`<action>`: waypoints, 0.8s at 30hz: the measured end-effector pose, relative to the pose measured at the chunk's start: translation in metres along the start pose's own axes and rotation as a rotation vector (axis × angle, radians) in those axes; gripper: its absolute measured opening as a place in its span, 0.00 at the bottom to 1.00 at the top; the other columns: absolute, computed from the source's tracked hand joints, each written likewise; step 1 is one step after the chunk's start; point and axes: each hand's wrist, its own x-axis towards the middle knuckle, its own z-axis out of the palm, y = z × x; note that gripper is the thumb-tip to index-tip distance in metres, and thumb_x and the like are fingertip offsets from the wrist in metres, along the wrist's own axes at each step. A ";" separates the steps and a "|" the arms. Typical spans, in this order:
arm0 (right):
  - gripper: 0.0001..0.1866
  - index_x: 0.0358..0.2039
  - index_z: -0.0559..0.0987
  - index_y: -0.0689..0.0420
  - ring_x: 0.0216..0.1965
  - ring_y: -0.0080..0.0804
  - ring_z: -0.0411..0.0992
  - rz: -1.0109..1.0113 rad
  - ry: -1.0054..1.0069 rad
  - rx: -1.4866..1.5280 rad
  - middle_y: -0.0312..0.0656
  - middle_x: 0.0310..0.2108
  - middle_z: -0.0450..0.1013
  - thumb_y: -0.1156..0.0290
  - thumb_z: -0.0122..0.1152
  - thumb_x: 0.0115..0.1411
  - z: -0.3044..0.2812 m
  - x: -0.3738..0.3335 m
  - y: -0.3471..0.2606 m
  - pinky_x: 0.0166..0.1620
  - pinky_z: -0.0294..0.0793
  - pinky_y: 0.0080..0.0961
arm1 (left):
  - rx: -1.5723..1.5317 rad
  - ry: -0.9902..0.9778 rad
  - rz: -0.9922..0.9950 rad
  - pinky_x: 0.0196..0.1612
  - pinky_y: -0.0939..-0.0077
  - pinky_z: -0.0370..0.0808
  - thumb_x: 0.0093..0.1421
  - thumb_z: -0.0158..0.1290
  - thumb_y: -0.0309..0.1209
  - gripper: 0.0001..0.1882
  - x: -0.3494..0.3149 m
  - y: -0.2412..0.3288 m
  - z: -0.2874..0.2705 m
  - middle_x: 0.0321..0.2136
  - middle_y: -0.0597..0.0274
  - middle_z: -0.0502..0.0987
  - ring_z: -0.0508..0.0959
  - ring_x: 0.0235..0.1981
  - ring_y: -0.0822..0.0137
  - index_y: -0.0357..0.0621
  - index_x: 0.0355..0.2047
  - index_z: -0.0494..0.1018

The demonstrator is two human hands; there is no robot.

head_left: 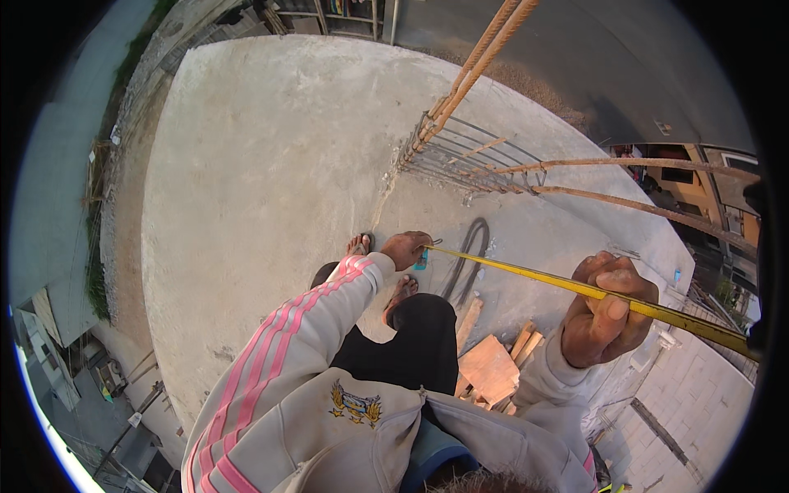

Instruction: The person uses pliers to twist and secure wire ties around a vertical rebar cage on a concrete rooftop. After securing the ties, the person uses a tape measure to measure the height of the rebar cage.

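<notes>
A yellow tape measure blade [526, 278] is stretched taut across the front of me, from the middle out past the right edge. My left hand [405, 250] is closed at its narrow-looking end, around what looks like the teal tape measure case [422, 260], mostly hidden by the fingers. My right hand [615, 309] is raised at the right and pinches the blade between thumb and fingers. Beyond the blade, tied steel rebar [477, 152] rises from the slab, several long rusty bars sticking out of it.
I stand on a pale concrete slab [263, 156] with drop-offs at its curved edges. A dark bent bar or cable loop [467, 259] lies by my feet. Wood offcuts [491, 369] are piled near my right arm. A block wall [690, 411] stands at lower right.
</notes>
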 end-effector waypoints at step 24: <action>0.13 0.36 0.76 0.58 0.24 0.14 0.60 -0.066 -0.071 0.131 0.30 0.25 0.68 0.61 0.59 0.72 0.121 -0.129 0.281 0.28 0.60 0.16 | 0.203 0.175 -0.176 0.48 0.53 0.79 0.61 0.54 0.44 0.19 0.152 -0.242 0.023 0.39 0.46 0.84 0.84 0.42 0.47 0.48 0.46 0.82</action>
